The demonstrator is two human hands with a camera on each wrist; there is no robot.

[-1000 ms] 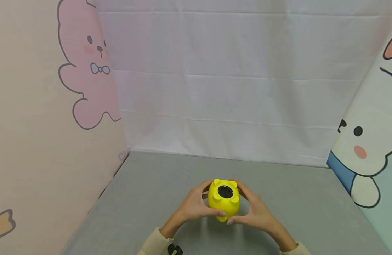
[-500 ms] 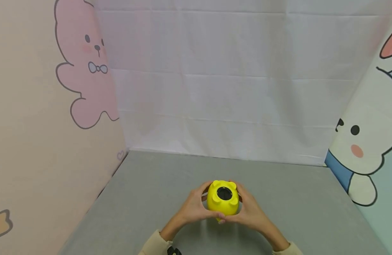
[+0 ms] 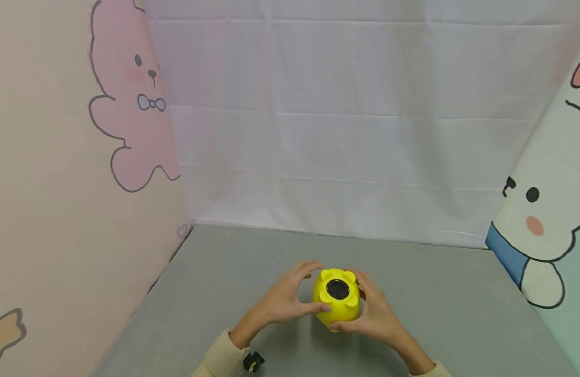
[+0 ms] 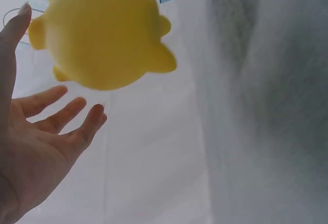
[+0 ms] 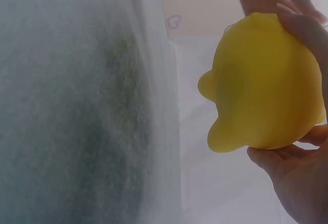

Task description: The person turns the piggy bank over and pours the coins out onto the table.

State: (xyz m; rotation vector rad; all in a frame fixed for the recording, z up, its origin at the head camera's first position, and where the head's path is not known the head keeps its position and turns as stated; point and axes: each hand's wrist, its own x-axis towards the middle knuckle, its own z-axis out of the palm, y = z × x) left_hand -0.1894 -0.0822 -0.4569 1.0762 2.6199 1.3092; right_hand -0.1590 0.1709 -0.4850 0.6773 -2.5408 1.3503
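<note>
We see a rounded yellow object (image 3: pixel 338 312) held in the air above the grey worktop (image 3: pixel 252 262), near the lower middle of the head view, with a shadow on the surface below. Knobs stand around the dark round panel (image 3: pixel 338 289) on its upper face. Our right hand (image 3: pixel 376 314) grips it, thumb at the near side and fingers curled round the far side. Our left hand (image 3: pixel 285 297) is spread, with its thumb in front of the object in the head view; in the left wrist view its fingers stand apart from the yellow surface. We cannot tell whether that thumb touches. A small black item (image 3: pixel 253 361) sits by the left sleeve (image 3: pixel 223 356). Behind the worktop hangs a creased white sheet (image 3: pixel 318 131), between a pink cartoon bear (image 3: pixel 139 131) and a white cartoon animal (image 3: pixel 554 209).
</note>
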